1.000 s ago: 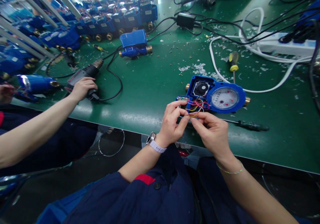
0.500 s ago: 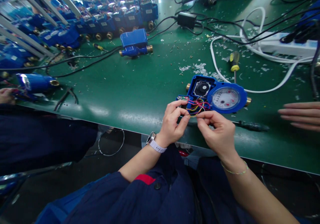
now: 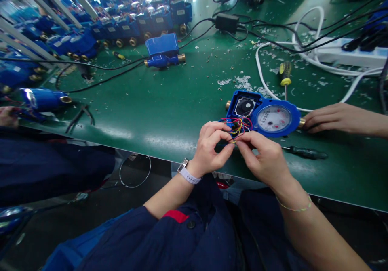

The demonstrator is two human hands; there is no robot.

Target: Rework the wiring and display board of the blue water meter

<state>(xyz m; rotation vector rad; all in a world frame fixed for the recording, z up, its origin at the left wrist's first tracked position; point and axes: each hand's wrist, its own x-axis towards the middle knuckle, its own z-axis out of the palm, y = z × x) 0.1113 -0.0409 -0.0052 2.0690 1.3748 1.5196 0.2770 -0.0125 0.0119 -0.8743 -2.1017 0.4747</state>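
Note:
A blue water meter [image 3: 274,119] lies on the green table with its wiring box uncovered and a round dial facing up. Red, yellow and dark wires [image 3: 241,124] spill from the box toward me. My left hand [image 3: 212,148] pinches thin wires between thumb and forefinger at the near edge of the box. Close against it, my right hand [image 3: 262,154] pinches the wire ends too, its fingertips almost meeting the left ones. The exact wire ends are hidden by the fingers. Another person's hand [image 3: 327,117] touches the brass fitting at the meter's right end.
A dark-handled screwdriver [image 3: 306,152] lies right of my right hand; a yellow-black screwdriver [image 3: 285,74] is behind the meter. Another blue meter [image 3: 163,51], a black adapter [image 3: 226,23], a white power strip [image 3: 348,53] and rows of meters [image 3: 136,22] are farther back. A co-worker's hand [image 3: 8,116] is at far left.
The other person's hand has come in from the right and now touches the meter's fitting. My hands have drawn closer together at the wires. At the back, a red-handled tool has come into view.

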